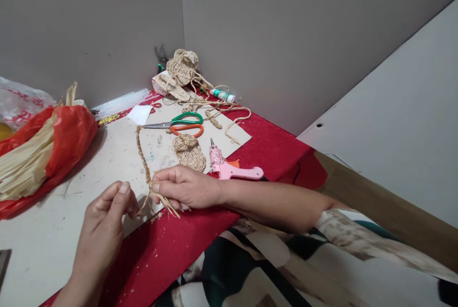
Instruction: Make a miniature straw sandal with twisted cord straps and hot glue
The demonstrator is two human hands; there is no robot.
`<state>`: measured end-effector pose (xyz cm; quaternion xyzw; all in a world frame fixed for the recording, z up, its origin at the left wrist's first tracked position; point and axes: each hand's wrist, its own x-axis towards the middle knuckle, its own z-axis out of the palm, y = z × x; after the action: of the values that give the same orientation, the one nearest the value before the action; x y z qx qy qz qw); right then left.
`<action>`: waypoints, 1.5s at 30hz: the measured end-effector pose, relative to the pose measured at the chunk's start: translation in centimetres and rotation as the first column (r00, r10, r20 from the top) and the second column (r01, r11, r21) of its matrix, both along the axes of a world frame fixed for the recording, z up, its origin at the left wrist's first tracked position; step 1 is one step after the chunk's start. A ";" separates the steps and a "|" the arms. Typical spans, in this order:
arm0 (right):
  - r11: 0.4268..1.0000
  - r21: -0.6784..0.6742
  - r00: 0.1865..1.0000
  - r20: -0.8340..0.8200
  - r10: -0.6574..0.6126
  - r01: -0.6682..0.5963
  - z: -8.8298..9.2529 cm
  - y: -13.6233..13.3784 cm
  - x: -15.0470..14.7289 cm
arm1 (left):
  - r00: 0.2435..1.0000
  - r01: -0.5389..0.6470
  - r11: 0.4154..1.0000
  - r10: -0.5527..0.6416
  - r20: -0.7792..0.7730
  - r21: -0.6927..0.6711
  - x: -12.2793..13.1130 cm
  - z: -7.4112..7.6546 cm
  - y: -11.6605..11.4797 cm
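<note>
A thin braid of dried husk (142, 154) runs down the board from the scissors' tips to my right hand (186, 187). My right thumb and fingers pinch its lower end, where loose strands fan out below. My left hand (107, 221) is just to the left, its fingers curled in around one loose strand; the fingertips are partly hidden. Scissors (188, 123) with one green and one orange handle lie beyond the braid. A small woven slipper (189, 152) rests just past my right hand, beside a pink glue gun (229, 168).
At the left, a red plastic bag (77, 128) holds dried husks (32, 159). More woven pieces (182, 66) and braided cord (243, 115) are heaped in the far corner, near pliers (161, 59). Clear glue sticks (123, 102) lie along the grey wall (268, 49). A red cloth (272, 140) lies under the pale board (103, 168).
</note>
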<state>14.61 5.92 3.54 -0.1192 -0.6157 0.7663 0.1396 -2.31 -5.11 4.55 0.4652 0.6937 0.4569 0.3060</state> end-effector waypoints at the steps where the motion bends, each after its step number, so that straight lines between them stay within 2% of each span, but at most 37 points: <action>1: 1.000 0.019 1.000 0.012 0.007 -0.008 0.0 0.0 0.0 | 1.000 0.010 1.000 -0.010 0.020 -0.011 0.2 -0.2 0.0; 5: 0.998 0.059 0.999 0.036 0.014 -0.016 -0.1 0.1 0.0 | 0.991 0.077 0.997 -0.076 0.113 -0.004 0.8 -0.4 0.0; 9: 0.998 0.060 0.999 0.047 0.028 -0.031 -0.4 0.2 -0.2 | 0.949 0.179 0.984 -0.175 0.261 0.012 0.9 -0.3 -0.1; 11: 0.998 0.061 0.998 0.047 0.031 -0.034 -0.5 0.2 -0.3 | 0.941 0.191 0.981 -0.188 0.281 0.014 0.9 -0.4 -0.2; 16: 0.998 0.055 0.998 0.050 0.035 -0.038 -0.3 0.2 -0.2 | 0.943 0.069 0.996 -0.081 0.323 0.050 0.8 -0.8 -0.2; 18: 0.997 0.065 0.998 0.034 0.048 -0.050 -0.1 0.2 -0.1 | 0.918 -0.003 1.000 -0.004 0.398 0.018 0.7 -0.8 -0.1; 20: 0.993 0.095 0.998 0.020 0.064 -0.066 -0.1 0.1 0.0 | 0.860 -0.047 0.999 0.047 0.508 -0.013 0.8 -0.6 0.1; 22: 0.988 0.137 0.997 0.016 0.075 -0.077 -0.2 0.1 0.0 | 0.802 -0.022 0.999 0.039 0.596 -0.036 1.0 -0.3 0.2; 24: 0.980 0.172 0.995 0.027 0.092 -0.095 -0.3 0.0 -0.1 | 0.774 0.054 0.997 -0.002 0.633 -0.063 1.1 -0.1 0.2; 28: 0.962 0.237 0.991 0.069 0.119 -0.132 -0.3 0.0 0.0 | 0.811 0.223 0.969 -0.126 0.571 -0.104 0.8 -0.2 0.0; 32: 0.923 0.362 0.985 0.149 0.084 -0.133 0.3 0.3 0.4 | 0.875 0.281 0.951 -0.200 0.440 -0.128 0.0 -0.7 0.0; 34: 0.874 0.463 0.982 0.174 0.073 -0.147 0.6 0.4 0.5 | 0.906 0.291 0.942 -0.216 0.364 -0.165 -0.3 -0.7 0.0; 38: 0.742 0.648 0.978 0.202 0.048 -0.170 1.0 0.6 0.7 | 0.944 0.313 0.931 -0.282 0.174 -0.189 -0.4 0.1 -0.1; 42: 0.688 0.701 0.972 0.232 0.030 -0.188 1.1 0.5 0.8 | 0.937 0.348 0.922 -0.340 0.073 -0.172 -0.3 0.7 -0.1; 45: 0.636 0.748 0.966 0.259 -0.021 -0.187 1.2 0.4 0.9 | 0.933 0.359 0.915 -0.348 0.089 -0.186 -0.5 0.6 -0.1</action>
<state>15.52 6.33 4.73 -0.1132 -0.8993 0.4175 0.0647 -2.85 -5.18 5.12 0.5377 0.6317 0.3347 0.4469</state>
